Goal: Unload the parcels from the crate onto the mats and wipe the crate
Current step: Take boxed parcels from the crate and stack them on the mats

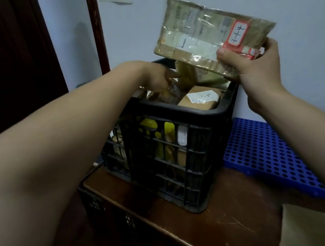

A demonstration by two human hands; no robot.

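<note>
Taped parcel (pixel 205 35) clamped in right-hand grip (pixel 255 69) above crate (pixel 181 141); left-hand grip (pixel 161 78) among other parcels (pixel 197 104) inside, openness untellable

Right hand (pixel 255 67) grips a taped parcel (pixel 203 35) by its lower corner, raised above the black crate (pixel 174 163). Left hand (pixel 159 78) reaches among the parcels inside; its grip is unclear. The crate stands on a brown table (pixel 225 219), with a blue perforated mat (pixel 269 159) beside it.

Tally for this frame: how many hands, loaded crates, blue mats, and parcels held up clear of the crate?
Hands: 2, left hand and right hand
Loaded crate: 1
Blue mat: 1
Parcel held up: 1
Total: 5
</note>
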